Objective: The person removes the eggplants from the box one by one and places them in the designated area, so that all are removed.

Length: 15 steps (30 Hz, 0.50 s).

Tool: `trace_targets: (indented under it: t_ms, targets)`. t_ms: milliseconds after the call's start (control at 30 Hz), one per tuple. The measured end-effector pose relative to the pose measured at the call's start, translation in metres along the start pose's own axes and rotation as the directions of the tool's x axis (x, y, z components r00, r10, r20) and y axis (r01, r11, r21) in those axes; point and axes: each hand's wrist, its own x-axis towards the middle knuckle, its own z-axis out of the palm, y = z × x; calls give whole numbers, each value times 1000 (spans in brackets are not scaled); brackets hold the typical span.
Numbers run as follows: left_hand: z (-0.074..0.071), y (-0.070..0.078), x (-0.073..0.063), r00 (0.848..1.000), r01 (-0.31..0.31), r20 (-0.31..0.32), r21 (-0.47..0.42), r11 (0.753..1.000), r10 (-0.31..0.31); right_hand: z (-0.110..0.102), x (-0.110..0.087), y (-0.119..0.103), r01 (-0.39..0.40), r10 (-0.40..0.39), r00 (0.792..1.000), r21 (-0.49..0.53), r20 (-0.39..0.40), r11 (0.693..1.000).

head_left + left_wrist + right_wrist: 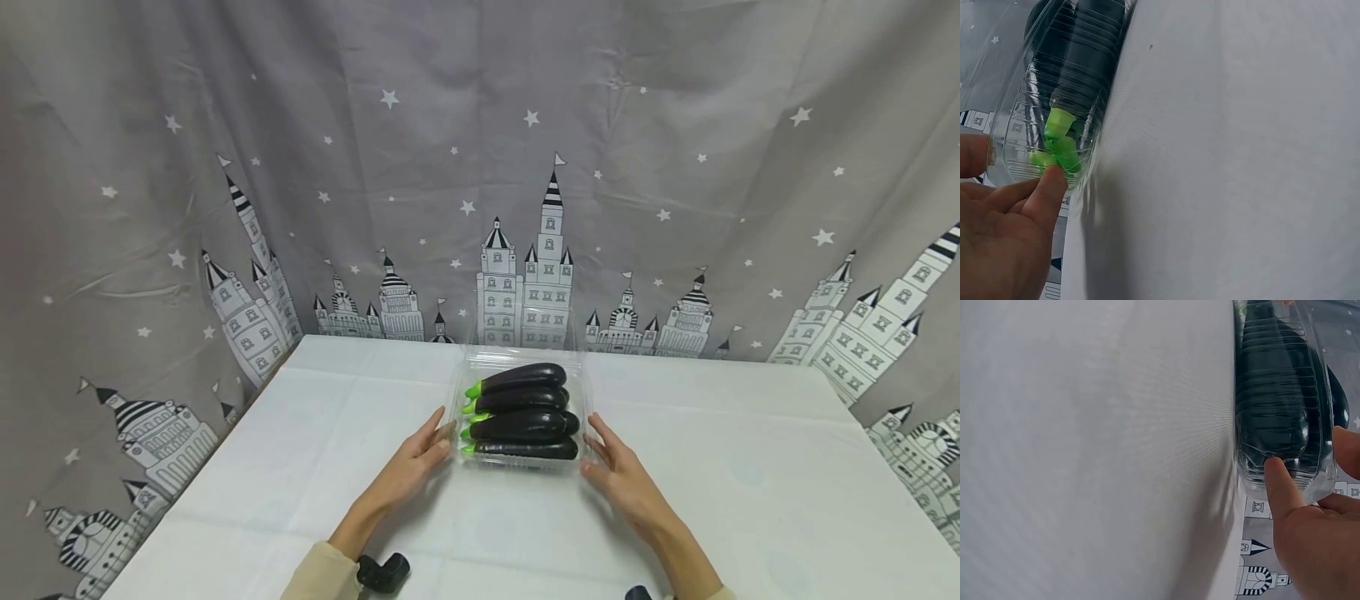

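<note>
Several dark eggplants with green stem ends lie side by side in a clear plastic clamshell box. The box stands on the white table, its transparent lid raised at the back. My left hand holds the left side of the box; in the left wrist view its fingertips touch the rim and the ribbed wall near the green stems. On the opposite side my right hand grips the box, thumb at the rim and a finger against the wall.
White cloth covers the table. A grey curtain with printed castles and stars hangs behind and beside it. Black devices sit at both wrists, and beige sleeves show at the bottom.
</note>
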Motion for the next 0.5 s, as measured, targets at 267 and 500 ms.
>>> trace_targets:
  t_ms: [267, 500]
  targets:
    - [1, 2, 0, 1000, 1, -4, 14, 1000, -1, 0, 0, 0, -3, 3, 1000, -3, -1, 1000]
    - [1, 2, -2, 1000, 2, -2, 13, 1000, -2, 0, -2, -2, 3, -3, 1000, -7, 1, 1000]
